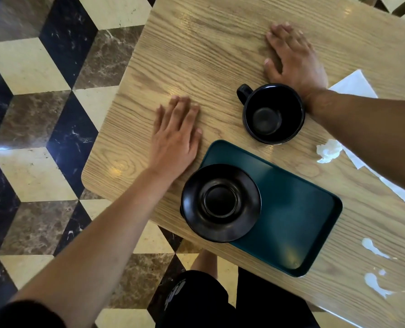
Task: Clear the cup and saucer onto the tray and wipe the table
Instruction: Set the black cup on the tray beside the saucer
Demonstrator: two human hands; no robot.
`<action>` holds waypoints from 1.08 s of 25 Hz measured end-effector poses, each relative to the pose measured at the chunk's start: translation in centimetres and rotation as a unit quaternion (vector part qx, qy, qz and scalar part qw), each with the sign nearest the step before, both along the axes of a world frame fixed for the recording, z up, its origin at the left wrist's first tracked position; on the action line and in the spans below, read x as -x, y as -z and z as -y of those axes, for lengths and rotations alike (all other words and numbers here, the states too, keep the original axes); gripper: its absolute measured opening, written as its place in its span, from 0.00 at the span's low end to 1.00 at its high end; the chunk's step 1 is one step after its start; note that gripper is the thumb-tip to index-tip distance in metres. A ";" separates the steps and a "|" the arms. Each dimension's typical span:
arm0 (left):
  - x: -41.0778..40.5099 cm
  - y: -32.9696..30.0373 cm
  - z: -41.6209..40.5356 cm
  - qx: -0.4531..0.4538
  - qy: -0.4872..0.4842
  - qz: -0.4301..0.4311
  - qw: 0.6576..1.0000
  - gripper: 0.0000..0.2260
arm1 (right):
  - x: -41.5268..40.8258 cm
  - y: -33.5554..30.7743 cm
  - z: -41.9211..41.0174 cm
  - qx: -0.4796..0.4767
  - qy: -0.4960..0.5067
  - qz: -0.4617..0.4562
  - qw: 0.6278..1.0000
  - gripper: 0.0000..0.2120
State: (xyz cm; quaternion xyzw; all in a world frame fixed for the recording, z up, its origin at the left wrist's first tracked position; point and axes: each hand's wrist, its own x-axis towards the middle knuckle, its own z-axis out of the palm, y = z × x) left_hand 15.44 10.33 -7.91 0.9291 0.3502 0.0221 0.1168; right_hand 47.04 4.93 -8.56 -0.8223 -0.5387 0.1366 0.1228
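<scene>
A black saucer (pixel 221 202) rests on the near-left end of a dark teal tray (pixel 293 209), overhanging the tray's rim. The empty black cup (pixel 272 113) stands upright on the wooden table (pixel 196 50) just beyond the tray, handle pointing left. My left hand (pixel 176 138) lies flat on the table, fingers apart, left of the tray and holding nothing. My right hand (pixel 291 58) lies flat on the table behind the cup, its wrist close to the cup's right rim, holding nothing.
A crumpled white tissue (pixel 328 151) and a flat white napkin (pixel 355 86) lie right of the cup, partly under my right forearm. White spill patches (pixel 374 250) mark the table's near-right part. The table's left edge drops to a patterned marble floor (pixel 31 114).
</scene>
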 end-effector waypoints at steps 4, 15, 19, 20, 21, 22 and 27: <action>-1.5 1.5 -1.0 -0.032 0.097 -0.018 0.995 0.26 | -0.2 0.1 0.0 0.012 -0.002 0.001 1.000 0.30; -1.4 2.0 -1.8 -0.045 0.102 0.041 0.993 0.28 | -0.3 -0.6 -1.3 0.053 -0.022 -0.043 0.997 0.25; -1.5 2.1 -1.8 -0.049 0.103 0.033 0.993 0.29 | -0.2 -4.8 -0.9 -0.082 0.148 -0.215 0.962 0.16; -1.4 2.2 -1.9 -0.050 0.103 0.036 0.993 0.29 | 0.2 -5.8 -0.1 -0.115 0.178 -0.240 0.947 0.16; -1.4 2.3 -1.9 -0.051 0.102 0.040 0.993 0.29 | 0.9 -6.6 1.0 -0.138 0.197 -0.263 0.934 0.16; -1.4 2.4 -1.9 -0.052 0.100 0.042 0.993 0.29 | 1.6 -6.8 2.4 -0.149 0.207 -0.287 0.923 0.17; -1.4 2.8 -2.0 -0.064 0.099 0.047 0.992 0.28 | 5.4 -6.7 9.8 -0.111 0.220 -0.415 0.876 0.20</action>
